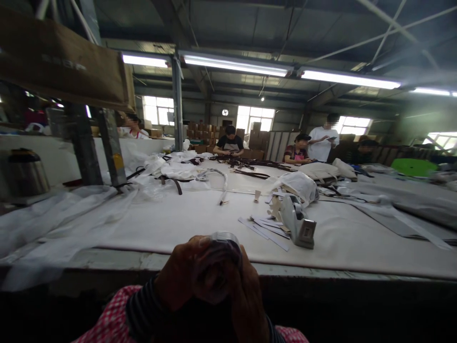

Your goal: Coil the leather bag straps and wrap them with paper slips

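Observation:
A rolled bundle in clear plastic is held between my two hands, just in front of the table's near edge. My left hand is wrapped round its left side, fingers curled. On the other side my right hand grips it, with fingers pressed against its opening. The inside of the bundle is dark and too blurred to make out. Beyond my hands, a grey tape dispenser stands on the white-covered table, with loose white strips beside it.
Crumpled plastic spreads over the left of the table. Dark straps and a plastic-wrapped bundle lie farther back. Posts rise at left, near a hanging brown bag. Several people sit or stand across the table.

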`<state>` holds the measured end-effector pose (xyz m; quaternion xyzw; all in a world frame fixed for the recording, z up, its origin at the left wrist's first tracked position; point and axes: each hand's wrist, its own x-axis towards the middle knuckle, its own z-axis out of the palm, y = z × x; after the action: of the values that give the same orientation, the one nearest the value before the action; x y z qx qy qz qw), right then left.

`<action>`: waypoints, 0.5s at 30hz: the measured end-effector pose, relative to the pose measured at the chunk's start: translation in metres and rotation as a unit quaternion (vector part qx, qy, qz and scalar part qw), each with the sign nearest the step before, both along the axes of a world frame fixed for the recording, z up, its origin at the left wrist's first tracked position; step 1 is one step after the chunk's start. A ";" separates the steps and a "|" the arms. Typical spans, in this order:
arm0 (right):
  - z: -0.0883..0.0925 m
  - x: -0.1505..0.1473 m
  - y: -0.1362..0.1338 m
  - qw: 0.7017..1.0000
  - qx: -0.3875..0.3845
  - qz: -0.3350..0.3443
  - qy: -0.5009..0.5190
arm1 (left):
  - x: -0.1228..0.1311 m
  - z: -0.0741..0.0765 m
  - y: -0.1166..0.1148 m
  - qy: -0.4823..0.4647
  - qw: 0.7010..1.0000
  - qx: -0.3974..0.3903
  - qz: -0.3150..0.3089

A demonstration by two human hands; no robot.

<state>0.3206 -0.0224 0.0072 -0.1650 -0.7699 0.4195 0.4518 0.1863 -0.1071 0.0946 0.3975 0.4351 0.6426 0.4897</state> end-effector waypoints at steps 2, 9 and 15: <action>-0.012 -0.012 0.006 1.000 -0.006 -0.018 0.002 | -0.002 -0.012 0.004 -0.049 0.999 -0.014 -0.004; -0.045 -0.019 0.022 0.998 0.051 -0.033 -0.025 | -0.004 -0.027 0.005 -0.133 0.982 -0.080 0.108; 0.007 -0.005 0.015 0.973 0.225 -0.021 -0.046 | -0.038 -0.001 -0.016 0.139 0.989 -0.011 -0.057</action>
<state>0.3153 -0.0075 0.0140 -0.0937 -0.8609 0.2177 0.4501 0.1484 -0.1230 0.0932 0.5015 0.4823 0.5476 0.4648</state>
